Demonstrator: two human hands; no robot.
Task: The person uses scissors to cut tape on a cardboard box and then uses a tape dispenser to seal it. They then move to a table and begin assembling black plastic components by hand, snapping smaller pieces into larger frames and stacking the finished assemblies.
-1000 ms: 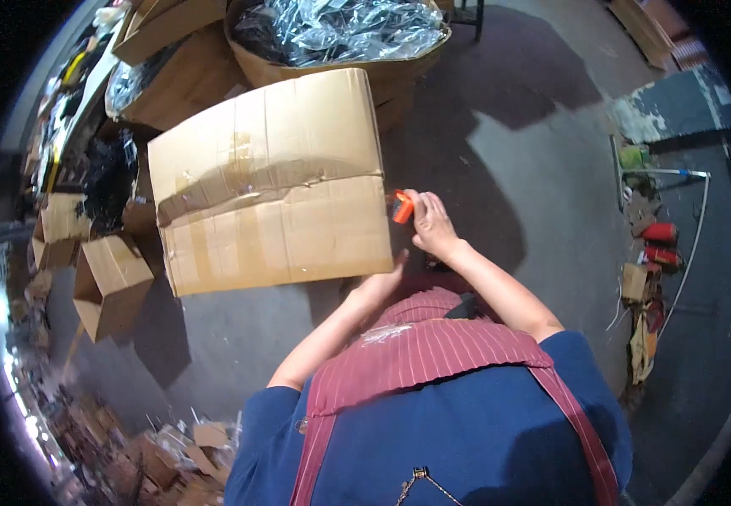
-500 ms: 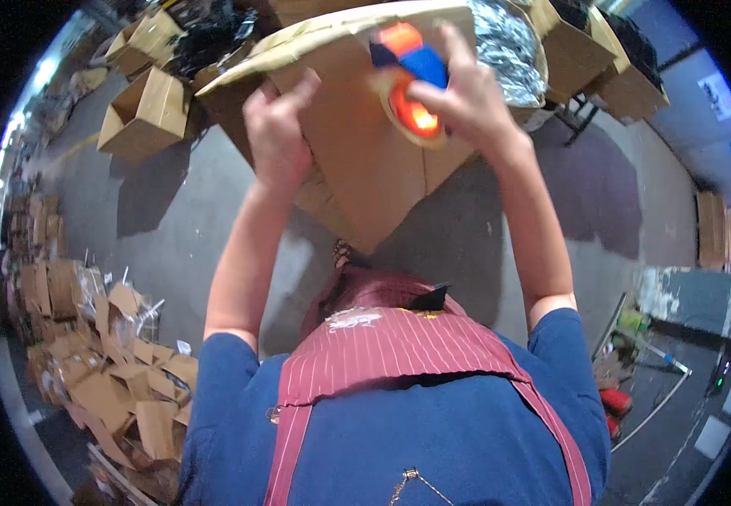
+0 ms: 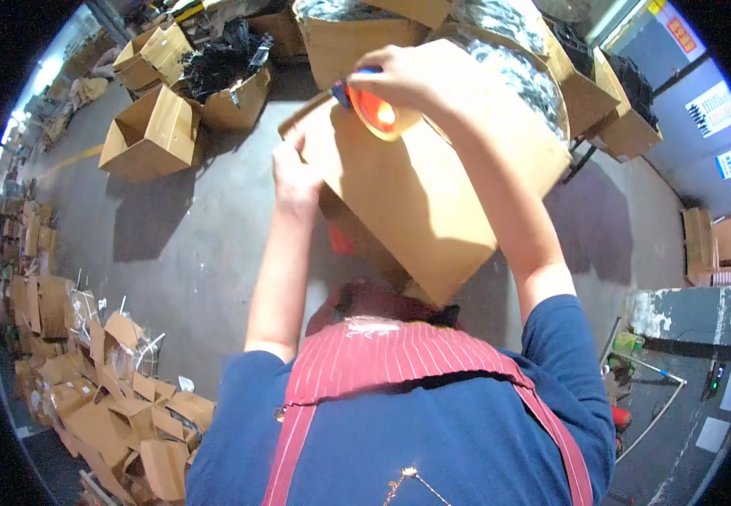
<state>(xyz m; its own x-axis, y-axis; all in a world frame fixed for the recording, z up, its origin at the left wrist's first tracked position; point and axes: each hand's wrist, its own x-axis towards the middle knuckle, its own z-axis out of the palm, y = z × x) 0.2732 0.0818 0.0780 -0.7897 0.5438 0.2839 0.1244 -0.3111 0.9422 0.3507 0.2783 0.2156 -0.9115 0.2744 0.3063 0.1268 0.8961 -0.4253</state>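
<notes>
A large brown cardboard box [image 3: 433, 202] is tilted in front of me, one corner pointing down toward my apron. My left hand [image 3: 296, 177] is closed at the box's left edge, with part of its fingers hidden behind the cardboard. In my right hand [image 3: 408, 78] is a tape dispenser [image 3: 376, 108] with an orange hub, blue parts and a roll of tape. The dispenser is against or just over the upper left part of the box; whether tape is stuck down there I cannot tell.
Ahead stand open cartons [image 3: 344, 46] holding silvery wrapped goods. At left are an open empty carton [image 3: 150, 139] and a box of black items [image 3: 235, 84]. Scrap cardboard [image 3: 121, 405] is heaped at the lower left. A dark cabinet [image 3: 694, 320] stands at right.
My right hand has swung the tape dispenser left across the box. The box has turned and tilted, showing a broad lit face. My left hand has moved slightly down and right.
</notes>
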